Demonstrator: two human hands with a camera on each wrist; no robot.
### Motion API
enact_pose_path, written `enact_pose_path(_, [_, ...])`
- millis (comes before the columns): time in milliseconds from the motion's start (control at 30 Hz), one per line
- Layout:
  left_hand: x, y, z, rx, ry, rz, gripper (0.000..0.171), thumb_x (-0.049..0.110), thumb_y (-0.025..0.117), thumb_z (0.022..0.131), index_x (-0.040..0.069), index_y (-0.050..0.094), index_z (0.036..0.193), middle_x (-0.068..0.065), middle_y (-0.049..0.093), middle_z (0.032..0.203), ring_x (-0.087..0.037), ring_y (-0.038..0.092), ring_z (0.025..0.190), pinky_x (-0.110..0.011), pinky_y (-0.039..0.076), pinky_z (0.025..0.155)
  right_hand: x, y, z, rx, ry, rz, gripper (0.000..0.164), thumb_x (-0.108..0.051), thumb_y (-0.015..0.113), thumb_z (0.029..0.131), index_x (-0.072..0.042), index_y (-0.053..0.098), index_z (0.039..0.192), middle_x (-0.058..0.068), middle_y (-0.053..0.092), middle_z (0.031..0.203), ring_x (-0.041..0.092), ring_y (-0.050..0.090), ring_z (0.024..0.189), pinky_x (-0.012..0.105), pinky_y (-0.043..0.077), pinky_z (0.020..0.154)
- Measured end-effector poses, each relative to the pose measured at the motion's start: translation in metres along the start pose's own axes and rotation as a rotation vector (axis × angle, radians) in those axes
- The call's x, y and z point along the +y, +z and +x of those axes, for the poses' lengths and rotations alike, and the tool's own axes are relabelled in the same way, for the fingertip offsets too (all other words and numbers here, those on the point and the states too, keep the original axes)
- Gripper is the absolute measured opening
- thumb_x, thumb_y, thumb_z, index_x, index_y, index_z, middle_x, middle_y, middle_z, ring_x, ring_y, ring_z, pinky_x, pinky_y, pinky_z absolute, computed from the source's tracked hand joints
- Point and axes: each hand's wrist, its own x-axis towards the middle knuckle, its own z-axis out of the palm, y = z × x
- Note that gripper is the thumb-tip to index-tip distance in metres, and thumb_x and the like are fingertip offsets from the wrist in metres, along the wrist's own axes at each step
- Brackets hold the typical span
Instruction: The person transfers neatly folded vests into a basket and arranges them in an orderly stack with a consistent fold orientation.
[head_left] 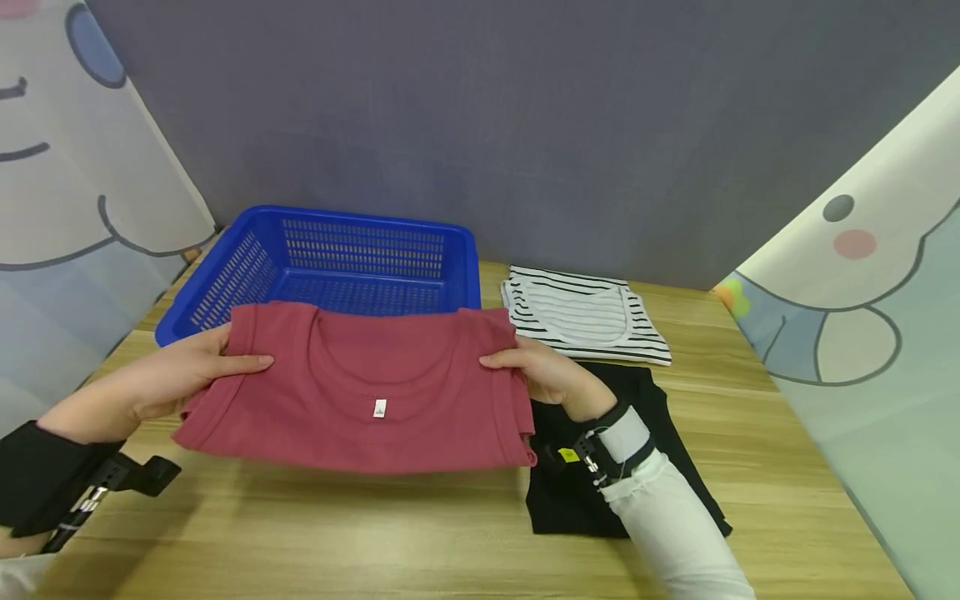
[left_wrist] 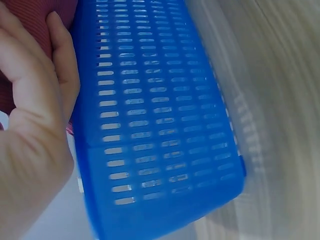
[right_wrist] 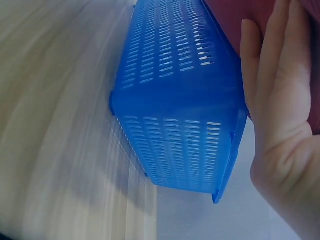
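A folded dark-pink ribbed top [head_left: 420,437] with a round neckline and a small white label hangs stretched between both hands, above the tabletop. At its left edge my left hand [head_left: 180,367] grips the cloth, thumb on top and fingers beneath. My right hand [head_left: 543,371] pinches the right edge in the same way. Behind the top stands a blue plastic basket [head_left: 360,218], its near side hidden by the cloth. The left wrist view has the left hand [left_wrist: 35,95] beside the slotted basket wall [left_wrist: 150,125]; the right hand [right_wrist: 282,100] is likewise close to the basket [right_wrist: 175,105].
Right of the basket lies a folded white top with black stripes [head_left: 573,312]. Nearer, under the right forearm, is a folded black garment [head_left: 577,504] with a yellow mark. A grey panel [head_left: 562,125] rises behind the wooden table [head_left: 360,533]; cartoon-printed sheets flank it.
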Motion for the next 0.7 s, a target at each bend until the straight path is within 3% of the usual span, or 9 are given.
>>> enact_pose_path(100, [0.007,-0.002,0.001,0.022,-0.009,0.021,0.031,0.008,0.041,0.101,0.025,0.031,0.125,0.003,0.065,0.109,-0.016,0.067,0.094,-0.037,0.057,0.075,-0.004,0.001,0.004,0.010,-0.002,-0.001,0.045,-0.006,0.043,0.095,-0.004,0.032,0.139,0.001,0.062,0.106,0.011,0.066,0.091,0.028,0.056,0.076])
enact_pose_path(300, [0.024,-0.009,0.005,0.050,0.011,0.065,0.032,0.007,0.041,0.101,0.025,0.032,0.126,0.003,0.065,0.108,-0.016,0.068,0.093,-0.035,0.058,0.073,-0.015,0.002,0.011,0.078,0.004,-0.026,0.034,-0.006,0.044,0.095,-0.002,0.038,0.129,0.000,0.064,0.099,0.010,0.067,0.086,0.027,0.057,0.073])
enact_pose_path(467, [0.039,-0.017,0.010,0.080,0.011,0.096,0.031,0.008,0.042,0.101,0.026,0.034,0.125,0.003,0.066,0.104,-0.016,0.069,0.089,-0.035,0.058,0.069,-0.029,0.004,0.018,0.143,0.000,-0.066,0.035,-0.008,0.045,0.095,-0.001,0.038,0.128,0.002,0.062,0.100,0.009,0.067,0.083,0.026,0.056,0.071])
enact_pose_path(700, [0.058,-0.039,0.021,0.001,0.033,0.107,0.024,0.014,0.040,0.103,0.028,0.040,0.122,0.007,0.067,0.102,-0.014,0.069,0.087,-0.032,0.058,0.069,-0.047,0.008,0.034,0.186,-0.035,-0.056,0.038,-0.007,0.046,0.096,-0.002,0.037,0.132,0.003,0.059,0.103,0.010,0.065,0.084,0.025,0.055,0.072])
